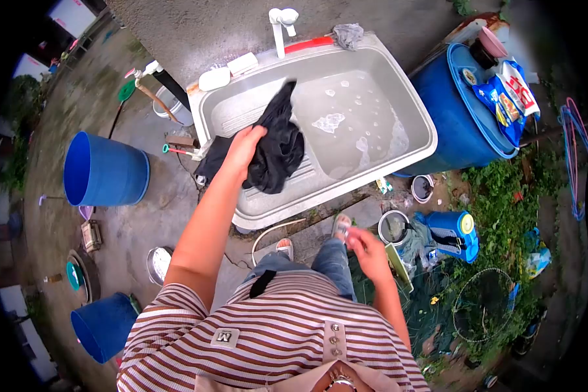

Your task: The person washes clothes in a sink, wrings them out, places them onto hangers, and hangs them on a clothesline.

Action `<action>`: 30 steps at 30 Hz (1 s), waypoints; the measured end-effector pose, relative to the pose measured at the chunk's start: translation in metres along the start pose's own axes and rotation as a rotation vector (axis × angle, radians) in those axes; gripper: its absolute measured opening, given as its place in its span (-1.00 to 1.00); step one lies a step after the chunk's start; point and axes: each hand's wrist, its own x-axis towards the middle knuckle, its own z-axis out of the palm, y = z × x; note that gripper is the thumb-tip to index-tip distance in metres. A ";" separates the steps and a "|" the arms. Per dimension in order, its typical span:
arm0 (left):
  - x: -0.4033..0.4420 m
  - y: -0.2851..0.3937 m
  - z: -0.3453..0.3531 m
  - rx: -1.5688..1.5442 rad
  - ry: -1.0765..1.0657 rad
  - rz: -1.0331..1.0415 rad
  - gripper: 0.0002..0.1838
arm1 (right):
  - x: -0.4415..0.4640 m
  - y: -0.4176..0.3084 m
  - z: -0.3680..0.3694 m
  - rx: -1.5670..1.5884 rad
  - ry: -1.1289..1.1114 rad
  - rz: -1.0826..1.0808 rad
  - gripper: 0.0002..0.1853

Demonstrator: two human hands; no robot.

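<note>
My left hand [243, 151] is closed on a bunched black garment [278, 153]. The cloth hangs over the ribbed washboard side [232, 112] of a pale sink, and one corner of it sticks up toward the basin. Cloudy water with patches of foam [328, 123] lies in the deep basin on the right. Away from the sink, my right hand [370, 256] hangs in front of my right leg, slightly blurred. Its fingers are loosely bent and apart, and I see nothing in them.
A white tap [281, 31] rises behind the sink, with a soap bar [242, 64] and a white soap box [214, 80] on the rim. On the right, a blue barrel [431, 124] carries detergent bags [507, 99]. Blue buckets [114, 171] stand left; a hose [268, 230] lies by my feet.
</note>
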 end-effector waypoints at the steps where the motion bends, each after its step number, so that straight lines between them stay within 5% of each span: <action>1: -0.004 0.015 0.015 0.000 0.014 0.004 -0.69 | 0.018 -0.018 -0.005 0.037 0.017 -0.112 -0.59; 4: -0.010 0.059 0.074 -0.203 -0.015 0.101 -0.68 | 0.090 -0.071 -0.028 0.064 -0.039 -0.375 -0.04; 6: -0.015 0.081 0.118 -0.515 -0.154 -0.033 -0.66 | 0.137 -0.102 -0.037 0.094 -0.045 -0.543 0.12; 11: 0.020 0.107 0.186 -0.555 -0.199 0.031 -0.64 | 0.222 -0.143 -0.105 0.116 -0.083 -0.475 -0.15; 13: 0.051 0.099 0.183 -0.318 -0.062 0.217 -0.63 | 0.264 -0.119 -0.142 0.090 0.031 -0.495 -0.31; 17: 0.096 0.044 0.146 0.426 0.203 0.044 -0.71 | 0.309 -0.091 -0.212 -0.434 -0.017 -0.515 -0.31; 19: 0.121 -0.023 0.124 0.468 0.278 -0.076 -0.73 | 0.335 -0.067 -0.216 -0.397 -0.058 -0.415 -0.29; 20: 0.137 -0.068 0.110 0.741 0.417 -0.018 -0.72 | 0.347 -0.053 -0.215 -0.364 -0.081 -0.328 -0.26; 21: 0.143 -0.097 0.108 1.128 0.464 -0.019 -0.63 | 0.360 -0.037 -0.211 -0.371 -0.100 -0.311 -0.26; 23: 0.137 -0.113 0.160 1.424 0.720 0.118 -0.41 | 0.384 0.000 -0.200 -0.579 -0.122 -0.467 -0.23; 27: 0.153 -0.141 0.209 1.625 -0.073 0.222 -0.05 | 0.399 0.031 -0.142 -1.112 -0.441 -0.154 -0.24; 30: 0.176 -0.156 0.210 1.730 -0.203 -0.105 0.04 | 0.416 0.058 -0.118 -1.252 -0.432 -0.176 -0.29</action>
